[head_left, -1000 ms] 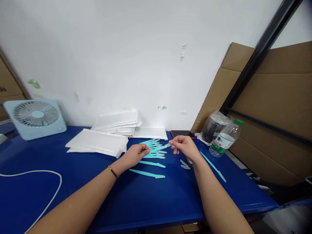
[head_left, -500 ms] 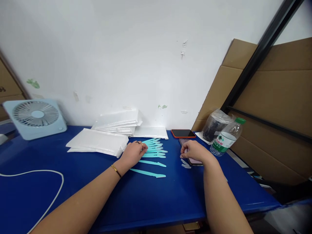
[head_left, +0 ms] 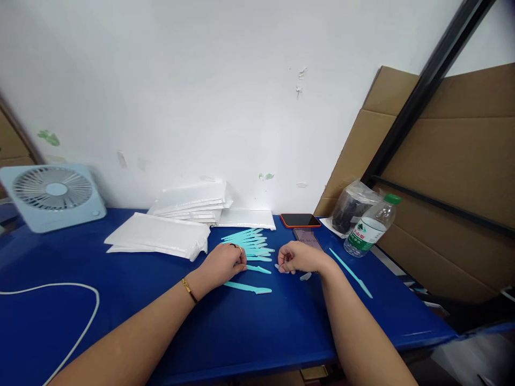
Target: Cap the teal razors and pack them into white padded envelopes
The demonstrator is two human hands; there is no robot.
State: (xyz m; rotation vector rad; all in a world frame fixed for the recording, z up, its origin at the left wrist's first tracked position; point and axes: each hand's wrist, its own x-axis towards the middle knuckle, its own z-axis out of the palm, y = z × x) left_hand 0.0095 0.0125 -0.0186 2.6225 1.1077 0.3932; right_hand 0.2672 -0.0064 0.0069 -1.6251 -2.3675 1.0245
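My left hand (head_left: 225,264) is closed on the handle of a teal eyebrow razor (head_left: 258,269), whose blade end points right. Just below lies another teal razor (head_left: 251,288); above, several more razors (head_left: 253,242) fan out on the blue table. My right hand (head_left: 295,257) pinches a small clear blade cap (head_left: 277,266), a short gap from the tip of the held razor. Another clear cap (head_left: 306,276) rests on the table under my right wrist. One teal razor (head_left: 352,273) lies apart, right of my right forearm.
White padded packets (head_left: 161,233) are stacked at the back left, beside a light blue fan (head_left: 56,195). A phone with a lit screen (head_left: 309,239) and a red-edged phone (head_left: 300,220) lie behind my right hand. A water bottle (head_left: 370,228) leans at right; a white cable (head_left: 94,305) curves at left.
My right hand has moved left and toward me, from the caps beside the phone, now with a cap in its fingers. My left hand has shifted from the fanned razors down to a nearer one.
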